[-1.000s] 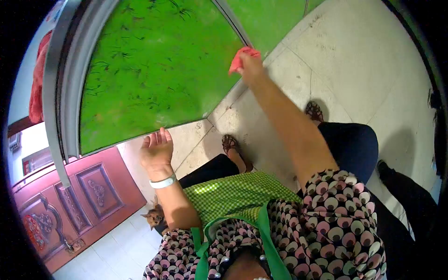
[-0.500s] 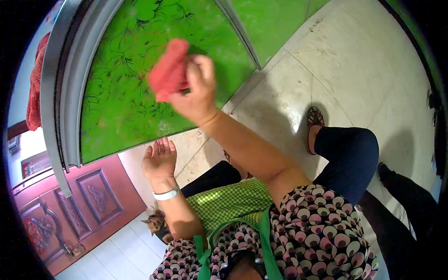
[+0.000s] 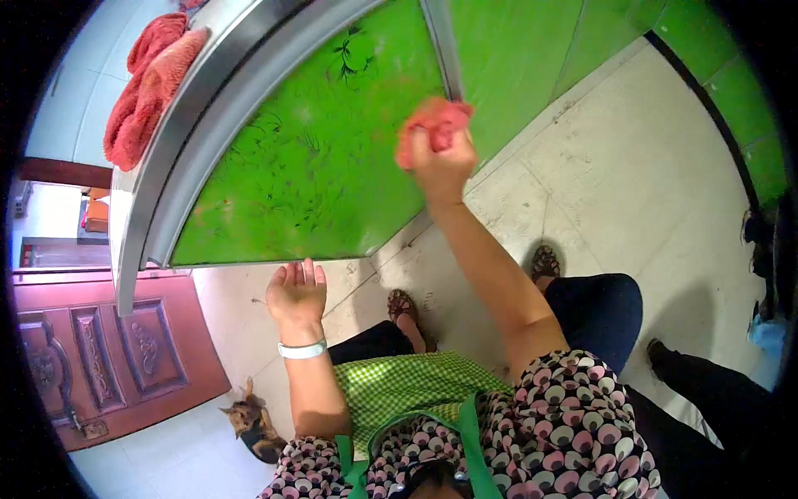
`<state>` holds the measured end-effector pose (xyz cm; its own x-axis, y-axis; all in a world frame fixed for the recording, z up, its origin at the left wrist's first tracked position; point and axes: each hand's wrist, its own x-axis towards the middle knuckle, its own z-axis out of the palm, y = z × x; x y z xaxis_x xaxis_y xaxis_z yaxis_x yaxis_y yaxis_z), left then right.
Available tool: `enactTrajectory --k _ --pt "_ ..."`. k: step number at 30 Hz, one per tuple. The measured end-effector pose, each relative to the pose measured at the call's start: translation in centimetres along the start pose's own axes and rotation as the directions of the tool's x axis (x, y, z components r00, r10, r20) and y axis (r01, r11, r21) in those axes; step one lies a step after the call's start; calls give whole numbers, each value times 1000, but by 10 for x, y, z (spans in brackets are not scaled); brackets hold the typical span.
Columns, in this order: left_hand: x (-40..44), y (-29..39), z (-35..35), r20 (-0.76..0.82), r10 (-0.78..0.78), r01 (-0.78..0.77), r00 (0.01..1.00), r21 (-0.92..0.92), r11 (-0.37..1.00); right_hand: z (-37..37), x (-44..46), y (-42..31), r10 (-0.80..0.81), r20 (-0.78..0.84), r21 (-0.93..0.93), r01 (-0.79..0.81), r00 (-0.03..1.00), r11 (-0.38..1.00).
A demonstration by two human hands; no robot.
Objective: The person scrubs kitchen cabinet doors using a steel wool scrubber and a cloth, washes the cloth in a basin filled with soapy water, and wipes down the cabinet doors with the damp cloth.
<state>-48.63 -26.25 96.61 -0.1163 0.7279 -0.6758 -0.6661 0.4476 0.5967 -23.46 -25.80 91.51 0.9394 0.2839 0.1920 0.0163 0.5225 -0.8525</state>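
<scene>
My right hand (image 3: 445,166) is closed around a crumpled red cloth (image 3: 432,125), slightly blurred, against the green glossy panel (image 3: 332,158) near its upright metal strip. Dark floral line patterns and hazy smears cover parts of this panel. Below, my left hand (image 3: 297,295) is palm up with its fingers stretched out. Its fingertips are at the panel's lower edge; whether they press on it I cannot tell. A pale band (image 3: 302,349) circles my left wrist.
More red cloths (image 3: 154,91) lie on the ledge above the curved grey frame (image 3: 187,125). A small dog (image 3: 253,424) lies on the floor at lower left, by a carved reddish door (image 3: 133,349). Another person's dark-clothed leg (image 3: 706,366) stands at the right.
My right hand has moved right with the red cloth, from the panel's middle to its metal strip. My left hand stays near the lower edge. The camera view has shifted.
</scene>
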Motion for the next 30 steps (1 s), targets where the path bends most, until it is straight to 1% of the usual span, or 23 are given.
enactTrajectory --k 1,2,3,4,6,7,8,9,10,12,14,15,16,17,18,19,20,22,24,26,27,28,30 --pt "0 0 -2 4 -7 7 1000 0 1000 16 5 -24 145 102 350 -173 984 921" --pt "-3 2 -1 14 -20 20 1000 -1 1000 33 8 -57 -221 130 4 222 967 975" --pt "1 2 -2 26 -30 30 999 -4 1000 47 8 -81 -512 270 -309 577 816 757" --pt "5 3 -2 -2 -59 59 998 -13 998 58 6 -101 -522 272 -313 587 808 746" --pt "-3 5 6 -8 -95 95 995 -39 995 79 4 -138 -666 349 -220 749 659 625" --pt "-5 4 12 -36 -148 146 988 -51 988 83 6 -133 -675 352 -217 758 648 615" --pt "-12 5 16 -63 -206 201 977 -70 977 85 6 -125 -738 279 -165 788 614 593" --pt "-11 1 16 -59 -211 206 976 -80 975 81 5 -104 -787 200 -113 811 584 574" --pt "-9 -3 17 -12 -247 245 969 -67 967 70 2 -82 -778 178 -137 798 602 586" --pt "-13 -6 20 49 -282 285 958 -69 956 43 -3 -43 -792 205 -257 812 575 523" --pt "-21 -11 24 162 -296 299 941 1 954 7 -15 -38 -497 334 -319 593 801 740" --pt "-24 -13 25 170 -299 304 939 -5 953 -15 -12 -11 -361 413 -447 532 836 719" --pt "-27 -15 30 219 -325 323 920 46 945 -32 -4 9 -213 462 -570 472 861 672" --pt "-29 -17 35 265 -352 338 898 97 936 -42 3 3 -221 465 -569 480 857 668" --pt "-29 -18 36 294 -374 343 880 152 927 -50 8 -3 -99 500 -579 417 860 700" --pt "-33 -19 37 298 -373 347 878 140 927 -54 11 -13 33 533 -596 347 846 724" --pt "-35 -20 41 336 -390 354 857 164 921 -53 18 -21 31 544 -594 358 839 720" --pt "-43 -23 46 394 -407 360 824 190 914 -41 27 -68 -256 424 -570 476 869 670" --pt "-40 -26 45 408 -410 372 816 173 912 -23 30 -122 -506 385 -508 635 772 582" --pt "-39 -30 46 414 -406 356 815 195 914 4 44 -163 -628 444 -457 765 639 455" --pt "-38 -33 46 410 -410 367 815 183 912 17 50 -177 -621 460 -454 769 635 450" --pt "-38 -34 46 412 -403 353 818 194 915 33 54 -189 -671 420 -430 785 611 446" --pt "-37 -36 44 412 -396 343 821 197 918 56 66 -183 -715 385 -402 803 584 440"
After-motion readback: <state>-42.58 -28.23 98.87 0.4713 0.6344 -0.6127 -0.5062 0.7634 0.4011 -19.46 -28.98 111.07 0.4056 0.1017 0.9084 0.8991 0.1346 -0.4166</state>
